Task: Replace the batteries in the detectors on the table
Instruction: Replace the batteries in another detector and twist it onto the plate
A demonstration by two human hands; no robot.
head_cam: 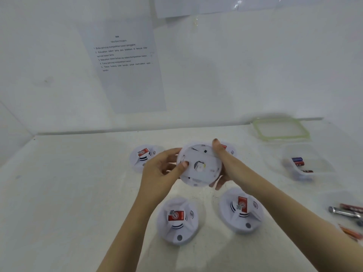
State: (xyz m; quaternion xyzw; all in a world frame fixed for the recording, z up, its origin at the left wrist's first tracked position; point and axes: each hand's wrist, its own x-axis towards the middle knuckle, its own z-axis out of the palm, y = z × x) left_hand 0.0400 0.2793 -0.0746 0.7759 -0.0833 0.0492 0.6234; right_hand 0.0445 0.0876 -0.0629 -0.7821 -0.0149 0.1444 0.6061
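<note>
I hold a round white detector (pixel 199 165) above the table with its underside turned toward me. My left hand (pixel 163 169) grips its left edge, thumb pressed on the back face. My right hand (pixel 222 161) grips its right edge, fingers curled round the rim. Several more white detectors with red labels lie face up on the table: one at the far left (pixel 144 157), one partly hidden behind my right hand (pixel 228 150), one near left (pixel 177 219) and one near right (pixel 240 210).
A clear plastic tub (pixel 298 169) at the right holds a few batteries (pixel 298 162). Its green-rimmed lid (pixel 280 128) lies behind it. Loose batteries (pixel 347 212) lie at the right edge. An instruction sheet (pixel 123 61) hangs on the white wall.
</note>
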